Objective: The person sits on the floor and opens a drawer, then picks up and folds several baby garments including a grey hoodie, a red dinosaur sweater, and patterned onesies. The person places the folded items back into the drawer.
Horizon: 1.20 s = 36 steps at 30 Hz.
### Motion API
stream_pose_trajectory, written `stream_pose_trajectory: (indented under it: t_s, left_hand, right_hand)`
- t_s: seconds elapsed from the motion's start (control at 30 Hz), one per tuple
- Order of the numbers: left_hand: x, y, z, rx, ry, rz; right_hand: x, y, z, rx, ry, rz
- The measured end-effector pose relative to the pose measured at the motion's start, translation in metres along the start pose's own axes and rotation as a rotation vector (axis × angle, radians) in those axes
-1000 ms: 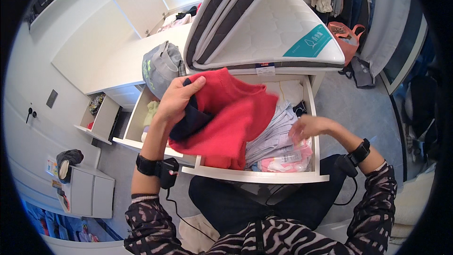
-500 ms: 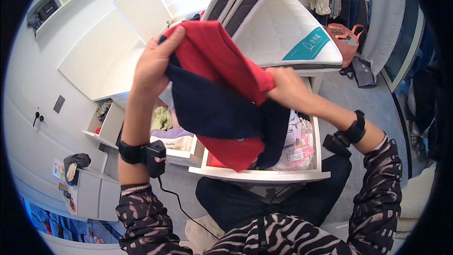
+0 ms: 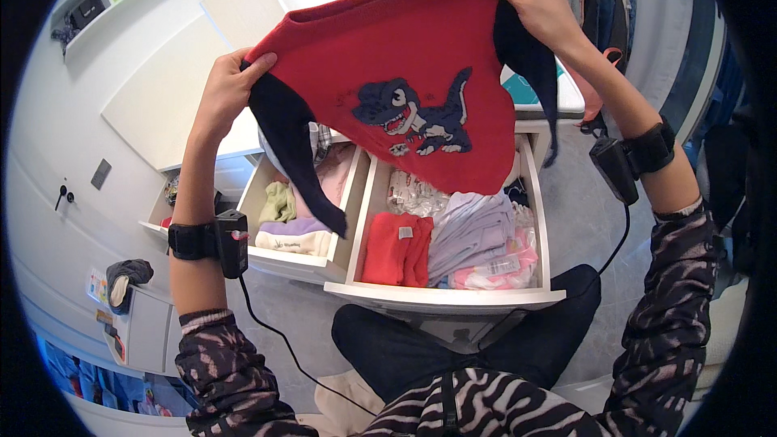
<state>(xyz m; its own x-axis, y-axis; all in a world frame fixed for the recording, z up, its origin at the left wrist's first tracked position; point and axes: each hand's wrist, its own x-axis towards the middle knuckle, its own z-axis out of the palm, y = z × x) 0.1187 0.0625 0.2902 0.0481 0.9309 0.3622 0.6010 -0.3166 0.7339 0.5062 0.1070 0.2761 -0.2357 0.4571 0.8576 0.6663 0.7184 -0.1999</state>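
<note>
Stretched wide between both hands hangs a red sweater (image 3: 340, 73) with dark navy sleeves and a dinosaur picture on its front. My left hand (image 3: 222, 93) pinches it at the left shoulder; my right hand (image 3: 541, 6) grips the right shoulder, higher up. The sleeves dangle at either side. Below it an open white drawer (image 3: 453, 298) holds folded red clothing (image 3: 390, 249), pale lilac clothing (image 3: 469, 231) and a pink-and-white item in clear plastic (image 3: 510, 263). The sweater's lower edge hangs over the back of this drawer.
A second open drawer (image 3: 324, 265) with green, purple and cream clothes stands to the left. Beyond are a mattress corner (image 3: 571, 97) and a rail of hanging clothes (image 3: 603, 0). Black devices sit on both wrists, cables trailing down. My knees flank the drawer front.
The bunched sweater has been raised and spread out, so its dinosaur front now shows. My right hand moved up and right, my left slightly left. The drawer's contents have come into view.
</note>
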Motion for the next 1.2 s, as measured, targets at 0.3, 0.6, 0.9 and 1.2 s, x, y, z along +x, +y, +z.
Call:
stream_pose_trajectory:
  t_s: [0.3, 0.6, 0.9, 1.2]
  left_hand:
    - [-0.031, 0.006, -0.005, -0.349, -0.048, 0.082]
    - [-0.011, -0.042, -0.007, -0.171, -0.093, -0.226]
    - [0.007, -0.218, 0.100, -0.170, -0.284, -0.518]
    - [0.013, -0.242, 0.112, -0.114, -0.167, -0.440]
  right_hand:
    - [-0.016, -0.041, -0.033, 0.187, 0.002, 0.120]
    - [-0.013, 0.013, -0.001, 0.053, -0.355, 0.183]
    - [-0.112, 0.076, 0.140, -0.141, -0.672, 0.321]
    - [-0.111, 0.081, 0.145, -0.105, -0.590, 0.412]
